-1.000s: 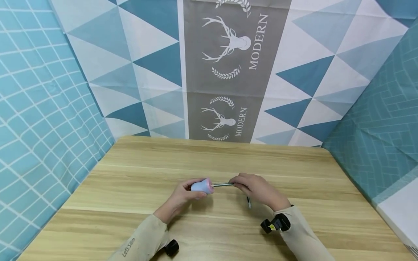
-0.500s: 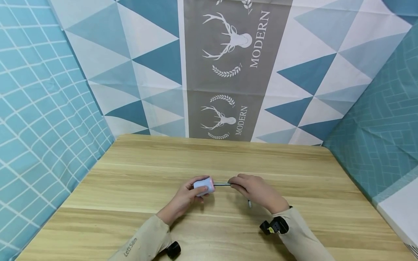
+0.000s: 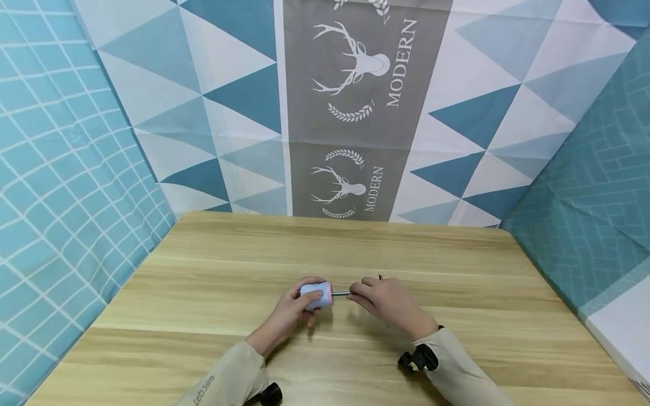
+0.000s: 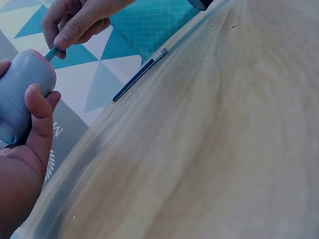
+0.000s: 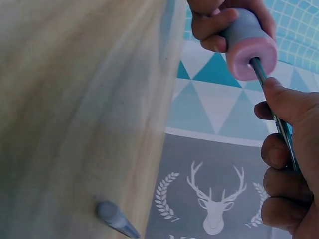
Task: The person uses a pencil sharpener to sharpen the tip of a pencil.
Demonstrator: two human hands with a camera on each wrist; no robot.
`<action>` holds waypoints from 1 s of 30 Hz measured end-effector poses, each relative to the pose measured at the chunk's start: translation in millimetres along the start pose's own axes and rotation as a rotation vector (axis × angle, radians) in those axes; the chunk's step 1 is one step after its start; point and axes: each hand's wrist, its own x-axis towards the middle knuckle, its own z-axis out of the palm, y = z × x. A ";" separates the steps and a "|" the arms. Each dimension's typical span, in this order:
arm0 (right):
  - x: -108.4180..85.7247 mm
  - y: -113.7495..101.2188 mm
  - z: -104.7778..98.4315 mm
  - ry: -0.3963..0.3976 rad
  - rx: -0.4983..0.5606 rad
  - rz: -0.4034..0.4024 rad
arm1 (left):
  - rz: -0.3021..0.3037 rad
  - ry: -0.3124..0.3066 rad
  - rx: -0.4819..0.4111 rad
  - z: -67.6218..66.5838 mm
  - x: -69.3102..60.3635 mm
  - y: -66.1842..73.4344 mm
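Note:
My left hand (image 3: 288, 311) grips a light blue sharpener (image 3: 311, 296), a small cylinder with a pink end that faces right. Between thumb and fingers, my right hand (image 3: 392, 304) pinches a dark pencil (image 3: 340, 293). One end of this pencil sits in the hole of the pink end (image 5: 269, 50), so its tip is hidden. A second dark pencil (image 4: 139, 74) with a pale end lies on the table. In the head view, the right hand covers most of that second pencil (image 3: 381, 277). Both hands are held a little above the wood.
The wooden table (image 3: 244, 242) extends around both hands. Patterned cloth (image 3: 244, 113) hangs behind it, with blue tile-pattern cloth (image 3: 61, 169) on the left. A white box-like object (image 3: 622, 327) stands beyond the right edge. Each wrist wears a black camera (image 3: 421, 359).
The right hand has moved slightly left toward the sharpener, and less of the held pencil shows between them. The far end of the table pencil now shows above the hand. The left hand has tilted the sharpener.

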 end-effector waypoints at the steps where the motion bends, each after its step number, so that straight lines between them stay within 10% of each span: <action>1: -0.5 -0.7 1.2 -0.003 0.005 0.002 | 0.003 0.009 -0.003 0.2 -0.3 -0.4; 22: 3.3 -9.0 10.2 0.065 -0.059 0.023 | 0.015 -0.006 -0.023 4.9 2.2 -1.8; 30: 2.3 -17.5 9.6 -0.041 0.046 0.235 | 0.014 -0.039 0.011 4.0 4.4 -3.9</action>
